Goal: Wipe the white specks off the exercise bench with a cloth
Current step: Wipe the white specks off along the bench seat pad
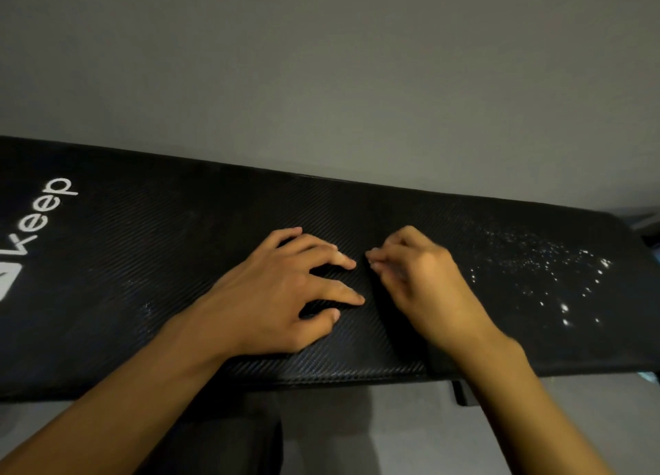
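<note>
Head view: both hands on the black padded surface (178,260), white specks (535,267) not yet wiped.

Head view: the left hand (285,289) lies flat with fingers spread, pressing on the woven cover near the middle, well apart from the "Keep" logo (43,210) at the left end. The right hand (421,278) is just beside it, fingers curled and tips drawn together, seemingly pinching the edge of a dark cloth (393,324) that lies under it; black on black and motion blur make this hard to confirm. The specks lie scattered over the right end, near the right hand but untouched by it. To do the step well, I would bunch the cloth firmly, keep the left hand bracing, and sweep across the whole patch in one direction towards an edge, so the grit gathers rather than spreads.
</note>
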### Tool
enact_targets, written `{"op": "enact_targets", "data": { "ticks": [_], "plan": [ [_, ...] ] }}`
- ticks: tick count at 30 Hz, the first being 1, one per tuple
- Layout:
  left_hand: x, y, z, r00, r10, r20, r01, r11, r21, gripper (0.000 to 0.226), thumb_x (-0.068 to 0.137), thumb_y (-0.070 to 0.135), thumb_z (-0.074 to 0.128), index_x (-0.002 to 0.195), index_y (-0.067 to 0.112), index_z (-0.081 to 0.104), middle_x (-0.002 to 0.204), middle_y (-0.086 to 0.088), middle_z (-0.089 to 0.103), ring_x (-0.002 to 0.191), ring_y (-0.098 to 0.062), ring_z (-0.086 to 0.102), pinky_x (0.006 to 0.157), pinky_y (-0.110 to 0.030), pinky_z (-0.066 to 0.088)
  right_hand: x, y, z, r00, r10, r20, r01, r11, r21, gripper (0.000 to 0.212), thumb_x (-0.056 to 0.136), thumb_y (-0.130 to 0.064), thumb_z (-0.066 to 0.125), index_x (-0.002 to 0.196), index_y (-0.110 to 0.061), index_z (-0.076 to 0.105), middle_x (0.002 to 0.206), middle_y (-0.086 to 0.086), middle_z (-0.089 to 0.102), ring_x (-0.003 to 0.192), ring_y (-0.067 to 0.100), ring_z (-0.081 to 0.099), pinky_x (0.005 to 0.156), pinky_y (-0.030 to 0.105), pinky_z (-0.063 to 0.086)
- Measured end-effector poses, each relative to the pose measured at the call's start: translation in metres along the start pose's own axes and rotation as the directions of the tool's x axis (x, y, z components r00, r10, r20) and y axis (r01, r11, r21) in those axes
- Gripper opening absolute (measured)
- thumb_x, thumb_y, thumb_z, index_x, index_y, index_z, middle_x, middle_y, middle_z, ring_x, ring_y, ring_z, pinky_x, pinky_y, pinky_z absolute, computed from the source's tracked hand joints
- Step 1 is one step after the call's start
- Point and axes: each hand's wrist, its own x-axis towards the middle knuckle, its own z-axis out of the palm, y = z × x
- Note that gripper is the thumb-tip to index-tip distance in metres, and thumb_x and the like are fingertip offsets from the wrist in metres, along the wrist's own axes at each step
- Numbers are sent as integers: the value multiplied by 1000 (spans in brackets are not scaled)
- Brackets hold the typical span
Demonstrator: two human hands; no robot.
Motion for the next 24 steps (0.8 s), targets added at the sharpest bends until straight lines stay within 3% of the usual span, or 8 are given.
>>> {"op": "enact_targets", "data": {
  "ticks": [3,7,12,14,17,21,24],
  "plan": [
    [1,1,0,1000,10,7,-10,1000,-5,37,92,52,47,127,54,60,148,20,47,142,-4,35,120,-48,21,46,24,6,993,95,-76,-102,991,-89,21,97,-14,60,112,-7,73,108,14,60,95,35,62,86,45,53],
    [0,0,1,1000,23,1,-23,1000,-6,37,94,51,46,127,53,60,148,19,47,142,-5,35,121,-47,20,78,28,9,962,263,-79,-270,957,-105,29,101,-16,54,122,-4,69,123,19,56,107,39,60,95,42,47],
    [-1,-2,5,998,28,-63,-28,1000,4,35,93,49,49,125,46,63,141,17,51,136,-4,41,121,-43,22,-5,-13,19,997,49,-57,-48,999,15,37,95,-11,58,132,-8,61,119,11,53,106,30,56,96,43,50],
    [1,-1,5,994,15,-105,-15,1000,1,32,92,48,53,121,39,63,131,13,53,126,-6,49,118,-43,30,-26,-14,14,1000,-20,-4,20,998,62,48,96,-15,61,143,-17,52,129,2,52,115,21,53,100,37,48],
    [3,4,2,991,-5,-130,7,1000,12,35,89,46,59,121,31,57,127,9,49,116,-8,51,110,-41,40,-48,-9,-1,1000,-3,-6,3,997,76,64,95,-28,65,153,-26,36,146,-9,45,133,11,43,112,34,38],
    [5,12,2,996,27,-86,-20,997,78,55,91,50,58,141,32,43,145,5,41,130,-12,46,114,-44,38,-104,-4,-10,990,54,-128,-49,998,47,49,99,-42,53,144,-24,49,143,-8,44,131,11,45,108,32,40],
    [22,21,3,992,116,43,-122,981,148,63,95,56,50,152,43,26,162,3,23,145,-16,32,119,-40,28,-143,9,2,990,68,-124,-74,996,-47,48,100,-50,47,139,-24,55,141,-3,47,130,16,47,106,33,40]
  ]
}}
